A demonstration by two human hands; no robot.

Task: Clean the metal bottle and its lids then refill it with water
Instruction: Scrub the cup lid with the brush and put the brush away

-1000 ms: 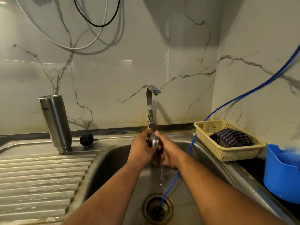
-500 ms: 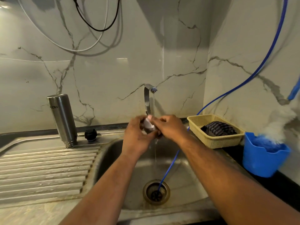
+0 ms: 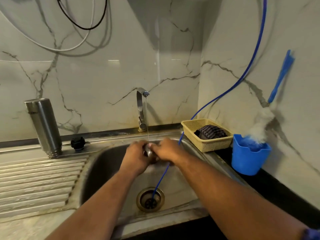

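Head view, at the sink. The fingers of my left hand (image 3: 136,158) are curled round a small metal lid (image 3: 149,153), gripping it from the left. The fingers of my right hand (image 3: 166,151) close on the same lid from the right, thumb tip on its top edge. Both hands meet over the back half of the sink (image 3: 103,163), and only a sliver of shiny metal shows between them.

A thin stream of water (image 3: 147,118) runs from the tap (image 3: 142,108) straight down onto the lid. Below my hands lies the drain (image 3: 150,199), and a blue tube (image 3: 242,78) comes down the right wall, passes under my right wrist and ends in the drain.

Left of the basin, the metal bottle (image 3: 44,125) stands mouth-down, threads at the bottom, on the back ledge above the ribbed drainboard (image 3: 39,181). A black cap (image 3: 78,143) sits just beside it on the same ledge, apart from it.

Right of the basin, on the tabletop, a yellow basket (image 3: 207,146) holds a dark striped cloth (image 3: 211,132). Next to it a blue cup (image 3: 247,160) holds a bottle brush (image 3: 280,78) with a blue handle and white bristles, leaning on the wall.
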